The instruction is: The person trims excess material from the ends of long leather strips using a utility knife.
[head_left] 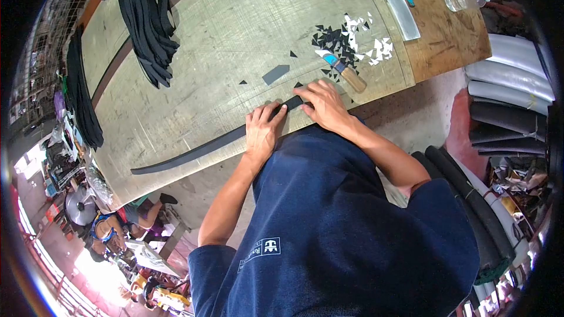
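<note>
One long, dark strip curves along the near side of a scored worktable, its far-left end lying loose while the other end reaches both hands. Farther left, a bundle of black strips spreads over the work surface, apart from the piece being handled.

The left hand lies over the strip, fingers bent and tips down; whether its thumb and fingers close on the material cannot be told. Good control here calls for light, even pressure, enough to stop the strip sliding without stretching or buckling it. Just beyond, a gray, pointed piece rests flat, touching neither hand.

To its right, the right hand closes on the strip's end, thumb and forefinger about its edges. That end is best kept flat and square, with the two hands working close together so that the short span between them stays straight.

A wooden-handled knife lies just beyond the right hand, its blade toward black scraps and white scraps. Fingertips are best kept off that blade, and loose scraps out from under the strip.
</note>
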{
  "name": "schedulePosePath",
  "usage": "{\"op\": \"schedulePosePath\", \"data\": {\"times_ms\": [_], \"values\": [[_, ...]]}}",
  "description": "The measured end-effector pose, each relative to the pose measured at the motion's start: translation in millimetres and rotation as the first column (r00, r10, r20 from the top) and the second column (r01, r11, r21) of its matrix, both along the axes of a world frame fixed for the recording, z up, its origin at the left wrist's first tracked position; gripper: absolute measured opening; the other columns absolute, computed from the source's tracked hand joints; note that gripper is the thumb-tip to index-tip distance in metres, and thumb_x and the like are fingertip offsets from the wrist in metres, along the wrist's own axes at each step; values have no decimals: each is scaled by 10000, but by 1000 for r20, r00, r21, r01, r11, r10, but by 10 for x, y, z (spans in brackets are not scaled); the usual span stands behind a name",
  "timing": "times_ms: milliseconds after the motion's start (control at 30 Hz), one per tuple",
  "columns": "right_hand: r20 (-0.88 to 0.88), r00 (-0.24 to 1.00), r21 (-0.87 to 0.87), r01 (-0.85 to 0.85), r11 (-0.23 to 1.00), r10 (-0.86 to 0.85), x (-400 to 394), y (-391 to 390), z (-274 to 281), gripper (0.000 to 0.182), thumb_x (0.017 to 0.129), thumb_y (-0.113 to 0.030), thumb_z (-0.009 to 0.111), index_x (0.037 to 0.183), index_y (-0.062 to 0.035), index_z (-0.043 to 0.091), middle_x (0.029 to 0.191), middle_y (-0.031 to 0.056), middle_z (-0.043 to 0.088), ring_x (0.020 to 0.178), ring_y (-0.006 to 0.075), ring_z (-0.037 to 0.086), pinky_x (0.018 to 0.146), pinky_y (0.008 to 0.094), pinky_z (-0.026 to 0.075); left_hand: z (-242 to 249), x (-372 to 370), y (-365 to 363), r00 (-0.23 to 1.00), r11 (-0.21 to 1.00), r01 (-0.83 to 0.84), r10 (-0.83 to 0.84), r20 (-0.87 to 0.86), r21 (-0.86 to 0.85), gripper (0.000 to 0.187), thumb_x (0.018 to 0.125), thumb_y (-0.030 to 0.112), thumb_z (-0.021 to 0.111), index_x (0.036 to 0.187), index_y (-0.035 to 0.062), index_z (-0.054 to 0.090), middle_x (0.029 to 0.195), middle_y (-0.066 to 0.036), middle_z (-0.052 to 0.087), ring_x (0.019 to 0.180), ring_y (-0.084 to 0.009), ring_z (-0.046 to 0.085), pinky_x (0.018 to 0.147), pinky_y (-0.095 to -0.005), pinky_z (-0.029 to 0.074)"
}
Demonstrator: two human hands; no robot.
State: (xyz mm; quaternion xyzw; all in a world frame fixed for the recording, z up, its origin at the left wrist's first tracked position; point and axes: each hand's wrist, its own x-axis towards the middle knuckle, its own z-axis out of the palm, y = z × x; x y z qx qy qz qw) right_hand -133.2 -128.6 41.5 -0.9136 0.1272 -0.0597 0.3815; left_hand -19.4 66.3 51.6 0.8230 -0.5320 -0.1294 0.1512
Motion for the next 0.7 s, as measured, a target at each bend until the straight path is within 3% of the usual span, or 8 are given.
{"op": "schedulePosePath", "data": {"times_ms": [200, 300, 500, 600, 700], "values": [[-37, 999, -33, -8, 999, 6, 38, 1, 11, 274, 809, -144, 719, 1078, -94, 720, 957, 88, 630, 960, 289, 564, 883, 437, 428, 37, -36, -8, 999, 1000, -21, 20, 37, 10, 453, 819, 104, 645, 1267, 168, 661, 1210, -69, 570, 1123, -268, 527, 912, -416, 419], [-67, 998, -28, 6, 1000, -8, 54, 9, -5, 243, 804, -154, 726, 1042, -104, 733, 950, 82, 637, 956, 288, 571, 886, 434, 426, 24, -91, 1, 995, 994, -88, 90, -34, 62, 473, 808, 88, 656, 1273, 168, 657, 1211, -67, 564, 1118, -274, 518, 920, -413, 428], [-77, 997, -67, -11, 998, 5, 93, -1, 50, 218, 805, -176, 737, 1014, -115, 740, 966, 77, 648, 971, 292, 575, 867, 430, 433, -114, -138, 63, 989, 984, -144, 141, -33, -109, 381, 807, 70, 648, 1185, 95, 683, 1167, -65, 605, 1089, -275, 546, 902, -389, 469], [-190, 979, -49, -87, 995, 77, 191, -76, 116, 228, 812, -182, 734, 1030, -113, 738, 970, 77, 653, 975, 293, 574, 861, 433, 435, -204, -133, 92, 986, 961, -165, 157, -56, -222, 291, 814, 70, 665, 1102, 70, 705, 1141, -68, 626, 1050, -280, 573, 893, -381, 479], [-3, 999, -136, -47, 990, 47, 441, -165, 133, 294, 797, -164, 748, 1080, -95, 711, 941, 104, 614, 934, 299, 584, 804, 426, 464, -184, -158, 72, 985, 955, -170, 171, -18, -243, 255, 814, 68, 671, 1067, 64, 710, 1102, -71, 626, 1020, -275, 587, 869, -384, 482]]}}
